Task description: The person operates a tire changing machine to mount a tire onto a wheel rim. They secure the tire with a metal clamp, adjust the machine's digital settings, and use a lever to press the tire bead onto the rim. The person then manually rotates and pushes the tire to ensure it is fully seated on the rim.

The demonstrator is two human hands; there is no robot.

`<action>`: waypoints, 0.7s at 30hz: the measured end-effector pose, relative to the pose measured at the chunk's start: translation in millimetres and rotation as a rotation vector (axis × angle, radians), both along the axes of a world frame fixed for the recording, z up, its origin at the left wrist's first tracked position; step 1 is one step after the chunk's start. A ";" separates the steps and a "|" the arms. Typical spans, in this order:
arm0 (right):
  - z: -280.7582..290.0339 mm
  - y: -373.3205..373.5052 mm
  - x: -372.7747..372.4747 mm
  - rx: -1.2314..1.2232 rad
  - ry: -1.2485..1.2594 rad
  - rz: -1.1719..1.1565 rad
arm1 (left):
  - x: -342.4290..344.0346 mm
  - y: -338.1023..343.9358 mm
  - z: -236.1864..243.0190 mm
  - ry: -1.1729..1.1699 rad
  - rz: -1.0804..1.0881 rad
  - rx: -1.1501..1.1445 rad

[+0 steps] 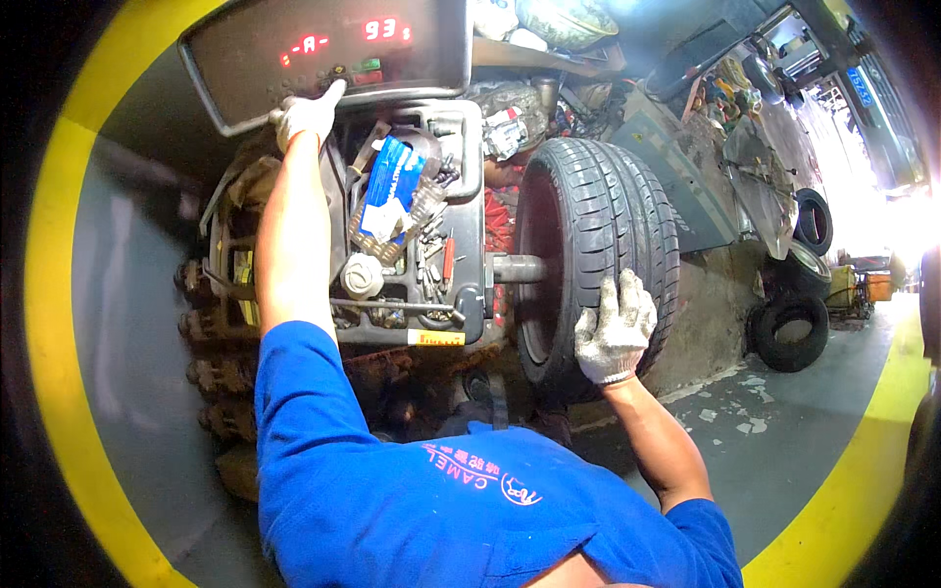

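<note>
Faces a wheel balancer (473,294) with a black-tyred wheel (622,211) mounted upright on its right side and a display panel (240,78) showing lit red characters beyond a moulded tray (449,111). Rests the right hand (618,333), in a white knit glove, open on the tyre's tread, and stretches the left hand (306,116), likewise gloved and loosely open, to the panel's lower edge, one finger extended toward the controls (369,77), with contact too small to make out. Has in the tray a blue box (394,171), a white round object (363,276) and scattered small metal pieces (431,272).
</note>
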State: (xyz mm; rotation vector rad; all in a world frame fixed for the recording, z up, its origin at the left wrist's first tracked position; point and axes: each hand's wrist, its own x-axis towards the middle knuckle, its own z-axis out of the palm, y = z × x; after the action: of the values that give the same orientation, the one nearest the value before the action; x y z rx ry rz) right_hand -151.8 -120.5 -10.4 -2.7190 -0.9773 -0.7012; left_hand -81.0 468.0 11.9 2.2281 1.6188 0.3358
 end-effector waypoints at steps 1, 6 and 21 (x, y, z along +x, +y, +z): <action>0.4 -0.5 0.4 0.001 0.002 0.001 | 1.6 3.7 -0.5 0.014 0.000 0.007; 0.4 0.8 1.8 0.003 0.009 0.014 | -2.6 1.7 3.9 0.035 0.014 0.010; -1.7 1.4 1.3 0.005 -0.009 0.007 | 4.5 38.4 -26.9 0.007 -0.038 0.064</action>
State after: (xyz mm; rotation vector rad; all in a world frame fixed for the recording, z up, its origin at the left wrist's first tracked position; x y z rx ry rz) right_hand -150.5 -119.1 -12.1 -2.7090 -0.9858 -0.7137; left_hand -76.5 506.4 -15.0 2.3067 1.5889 0.3753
